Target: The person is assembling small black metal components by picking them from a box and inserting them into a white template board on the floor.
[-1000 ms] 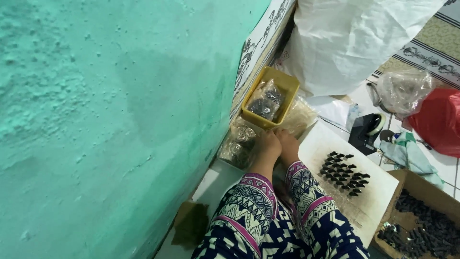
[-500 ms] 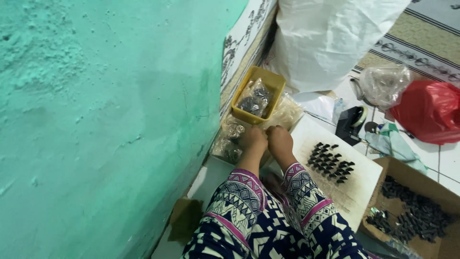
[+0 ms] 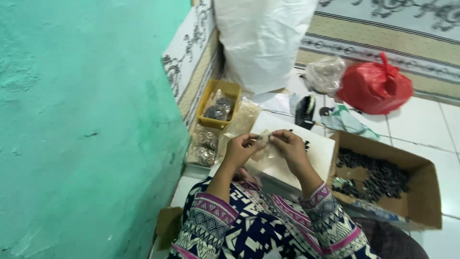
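My left hand and my right hand meet in front of me above a white board. Both pinch a small clear plastic bag between their fingertips. Its contents are too small to tell. My patterned sleeves fill the bottom of the view. A few small dark parts show on the board just past my right hand.
A turquoise wall fills the left. By it stand a yellow tray with bagged parts and more clear bags. A cardboard box of dark parts lies right. Behind are a white sack, a red bag and a clear bag.
My view has swung right and the wall takes up less of it. My hands have lifted from beside the tray area and now hold a small clear bag over the board.
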